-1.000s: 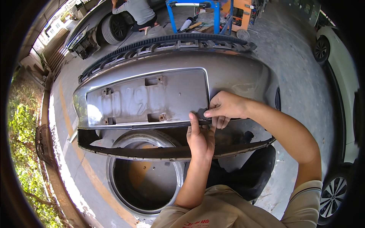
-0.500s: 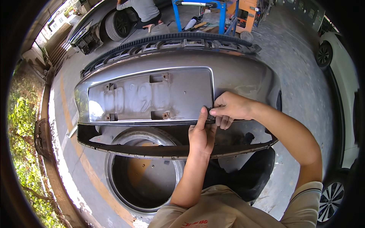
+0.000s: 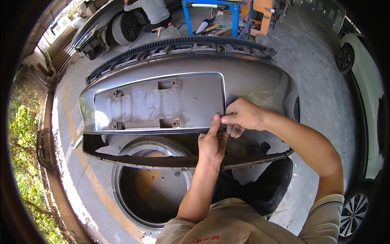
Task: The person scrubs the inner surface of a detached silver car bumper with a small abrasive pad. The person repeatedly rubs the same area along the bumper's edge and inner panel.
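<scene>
A grey car bumper [image 3: 260, 73] lies in front of me, its sunken number-plate panel [image 3: 189, 105] facing up inside a bright rim. At the panel's lower right corner, my left hand [image 3: 211, 142] grips the bumper's edge, thumb on the panel's face and fingers underneath. Close against that thumb, my right hand [image 3: 243, 115] is closed in a pinch. A small dark bit shows between the two hands, but its kind is hidden by the fingers. Several rusty clips [image 3: 175, 123] sit around the panel's cut-outs.
Under the bumper stands a tire [image 3: 118, 185] on the concrete floor. Behind it lies a black ribbed bumper part [image 3: 162, 45]. Farther back are a crouching person [image 3: 153, 14], a dark car's wheel [image 3: 125, 28] and a blue stand [image 3: 236, 20]. A white car [image 3: 367, 81] is at right.
Both hands have shifted slightly left in the picture along with the panel's corner. Their pinching hold at the corner stays much the same.
</scene>
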The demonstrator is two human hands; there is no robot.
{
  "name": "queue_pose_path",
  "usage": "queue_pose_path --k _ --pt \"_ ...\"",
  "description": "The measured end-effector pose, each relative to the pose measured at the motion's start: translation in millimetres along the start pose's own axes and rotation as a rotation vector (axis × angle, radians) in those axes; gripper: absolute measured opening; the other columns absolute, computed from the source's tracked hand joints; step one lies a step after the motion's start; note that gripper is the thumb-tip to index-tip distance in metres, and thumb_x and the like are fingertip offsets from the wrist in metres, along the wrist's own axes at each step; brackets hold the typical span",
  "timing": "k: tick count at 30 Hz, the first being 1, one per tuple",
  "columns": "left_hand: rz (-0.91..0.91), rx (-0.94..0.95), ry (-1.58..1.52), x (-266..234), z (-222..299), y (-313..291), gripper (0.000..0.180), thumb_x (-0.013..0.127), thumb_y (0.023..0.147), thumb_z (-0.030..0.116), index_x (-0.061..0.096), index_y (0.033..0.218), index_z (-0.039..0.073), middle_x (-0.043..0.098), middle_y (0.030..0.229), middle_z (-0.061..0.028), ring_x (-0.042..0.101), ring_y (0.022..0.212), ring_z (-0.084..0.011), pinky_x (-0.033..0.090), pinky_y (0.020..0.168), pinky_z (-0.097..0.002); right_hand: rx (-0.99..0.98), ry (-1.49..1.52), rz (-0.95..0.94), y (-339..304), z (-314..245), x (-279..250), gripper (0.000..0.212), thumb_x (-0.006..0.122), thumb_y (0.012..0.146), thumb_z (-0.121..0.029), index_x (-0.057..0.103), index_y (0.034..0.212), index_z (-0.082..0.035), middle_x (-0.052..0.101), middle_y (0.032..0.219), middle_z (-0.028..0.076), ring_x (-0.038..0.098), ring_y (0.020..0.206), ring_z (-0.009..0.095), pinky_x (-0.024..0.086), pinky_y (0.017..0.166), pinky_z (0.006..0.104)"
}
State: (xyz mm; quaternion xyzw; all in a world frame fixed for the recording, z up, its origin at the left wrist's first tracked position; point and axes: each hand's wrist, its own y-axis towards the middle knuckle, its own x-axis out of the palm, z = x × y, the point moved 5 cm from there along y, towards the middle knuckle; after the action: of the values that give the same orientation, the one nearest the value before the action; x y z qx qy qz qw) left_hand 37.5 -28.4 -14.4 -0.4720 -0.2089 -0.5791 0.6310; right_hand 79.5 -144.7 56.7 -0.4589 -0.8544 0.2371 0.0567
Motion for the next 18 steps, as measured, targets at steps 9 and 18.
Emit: queue_pose_path --k 9,18 --pt "-0.036 0.083 -0.102 6 -5 0 0.025 0.066 0.095 0.015 0.057 0.116 0.003 0.062 0.108 -0.0052 0.059 0.099 -0.0173 0.049 0.089 -0.0381 -0.017 -0.015 0.08 1 3 1 0.024 0.059 0.099 -0.014 0.061 0.091 0.009 0.064 0.072 0.015 0.065 0.059 0.021 0.058 0.054 0.0342" --pt "0.024 0.205 -0.008 5 -8 -8 0.029 0.063 0.098 0.021 0.055 0.119 0.002 0.061 0.112 -0.0059 0.059 0.105 -0.0193 0.048 0.094 -0.0381 0.009 -0.026 0.126 3 3 1 0.025 0.061 0.098 -0.014 0.061 0.089 0.009 0.064 0.071 0.014 0.065 0.058 0.02 0.058 0.053 0.0339"
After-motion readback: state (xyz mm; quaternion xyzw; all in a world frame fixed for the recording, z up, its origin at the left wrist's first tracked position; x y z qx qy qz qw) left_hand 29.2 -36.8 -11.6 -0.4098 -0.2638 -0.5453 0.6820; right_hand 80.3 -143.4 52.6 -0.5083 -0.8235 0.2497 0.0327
